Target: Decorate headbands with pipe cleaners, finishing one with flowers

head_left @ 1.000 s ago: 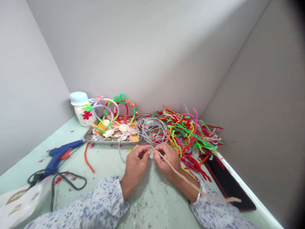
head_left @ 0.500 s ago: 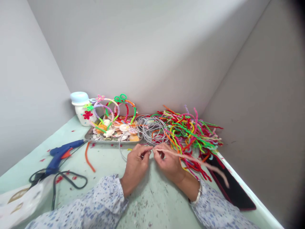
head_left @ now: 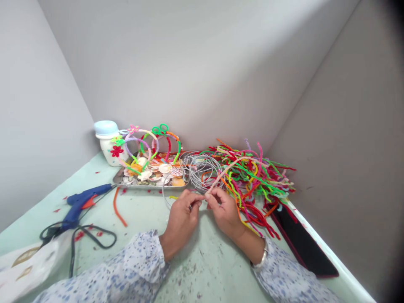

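Right hand [head_left: 225, 212]: fingers [head_left: 214, 195] pinch a pink pipe cleaner [head_left: 229, 168], its free end rising over the wire coils [head_left: 202, 172].
Left hand [head_left: 180, 221]: fingers [head_left: 197, 197] curled closed on a wire hoop [head_left: 166, 195].
Nearby: steel tray [head_left: 148, 187], shells [head_left: 164, 168], pipe-cleaner heap [head_left: 255, 181], glue gun [head_left: 78, 206].

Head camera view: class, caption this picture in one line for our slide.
Left hand and right hand pinch a pink pipe cleaner against a wire hoop, near a heap of pipe cleaners.

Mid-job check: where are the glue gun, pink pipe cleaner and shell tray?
blue hot glue gun [head_left: 90, 192], head view, barrel
pale pink pipe cleaner [head_left: 224, 172], head view, raised length
metal tray [head_left: 148, 187], head view, front rim
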